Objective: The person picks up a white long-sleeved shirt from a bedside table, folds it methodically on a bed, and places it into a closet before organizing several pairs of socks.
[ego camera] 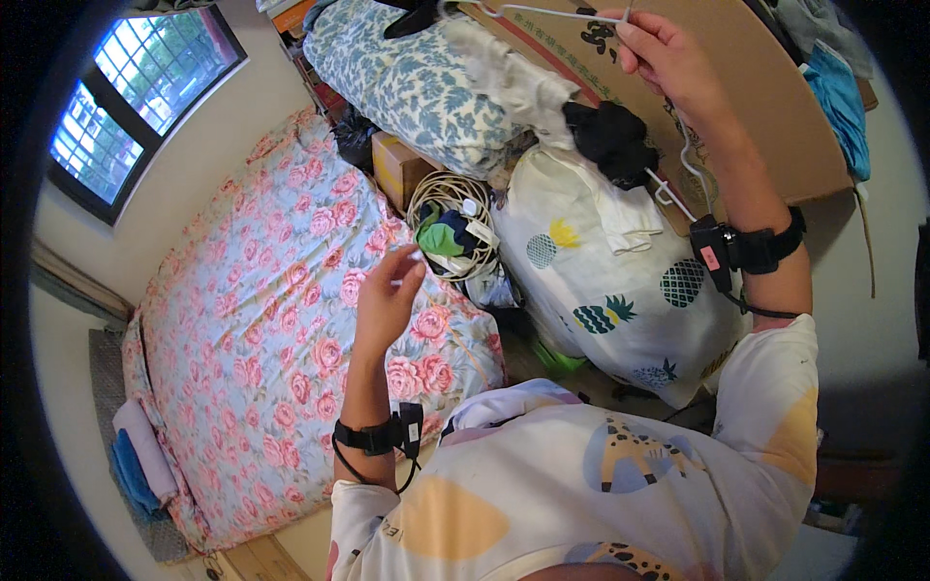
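My right hand [661,58] is raised at the upper right, with thumb and fingers pinched on a white clothes hanger [556,13]. My left hand [392,290] is over the flowered bedding, its fingers curled close to a coil of pale cable [447,185]. A small whitish bit shows by its fingertips, too unclear to name. Below my right hand, a black cloth item [614,141] lies beside a crumpled white garment [516,80]. Another white hanger [668,194] sticks out near the black cloth. A white cloth [625,210] drapes over a bulging pineapple-print bag [581,290].
A bed with rose-patterned bedding [269,312] fills the left, below a barred window [145,102]. A large cardboard sheet or box [755,109] leans at the upper right. A blue-leaf-patterned bundle [407,87] and a small carton [396,171] stand beyond the cable.
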Demonstrator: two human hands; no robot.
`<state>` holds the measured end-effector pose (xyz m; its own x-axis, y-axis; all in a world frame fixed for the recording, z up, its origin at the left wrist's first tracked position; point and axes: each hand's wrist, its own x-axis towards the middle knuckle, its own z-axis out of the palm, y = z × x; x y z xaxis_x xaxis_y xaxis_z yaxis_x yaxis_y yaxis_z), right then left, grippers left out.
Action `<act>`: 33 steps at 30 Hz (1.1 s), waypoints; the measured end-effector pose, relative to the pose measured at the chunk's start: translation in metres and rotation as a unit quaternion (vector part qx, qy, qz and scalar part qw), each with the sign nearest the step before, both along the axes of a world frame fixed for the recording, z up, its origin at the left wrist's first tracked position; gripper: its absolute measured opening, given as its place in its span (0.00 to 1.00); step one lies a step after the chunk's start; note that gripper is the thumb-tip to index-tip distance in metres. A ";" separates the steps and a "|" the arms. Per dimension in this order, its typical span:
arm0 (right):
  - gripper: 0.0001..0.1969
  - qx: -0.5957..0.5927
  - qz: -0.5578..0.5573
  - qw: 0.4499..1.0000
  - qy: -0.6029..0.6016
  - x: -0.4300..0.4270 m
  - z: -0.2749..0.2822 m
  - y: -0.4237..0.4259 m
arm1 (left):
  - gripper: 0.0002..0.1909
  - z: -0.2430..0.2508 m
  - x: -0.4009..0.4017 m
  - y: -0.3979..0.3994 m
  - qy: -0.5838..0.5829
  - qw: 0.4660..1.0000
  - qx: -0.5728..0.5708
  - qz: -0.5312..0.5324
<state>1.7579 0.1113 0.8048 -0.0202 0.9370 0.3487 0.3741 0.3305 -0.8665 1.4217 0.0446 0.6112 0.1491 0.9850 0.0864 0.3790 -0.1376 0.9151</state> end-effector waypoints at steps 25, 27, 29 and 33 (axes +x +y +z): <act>0.11 -0.053 0.227 0.972 -0.004 -0.278 -0.113 -0.061 | 0.18 -0.017 -0.182 -0.023 -0.270 0.944 -0.060 0.180; 0.10 -0.049 0.206 0.977 -0.025 -0.302 -0.131 -0.057 | 0.16 0.004 -0.185 -0.039 -0.389 0.920 -0.003 0.055; 0.10 -0.062 0.192 0.979 -0.031 -0.322 -0.149 -0.050 | 0.16 0.023 -0.195 -0.057 -0.372 0.922 -0.067 -0.082; 0.10 -0.057 0.162 0.984 -0.038 -0.348 -0.164 -0.038 | 0.16 0.018 -0.237 -0.069 -0.216 0.935 -0.131 -0.247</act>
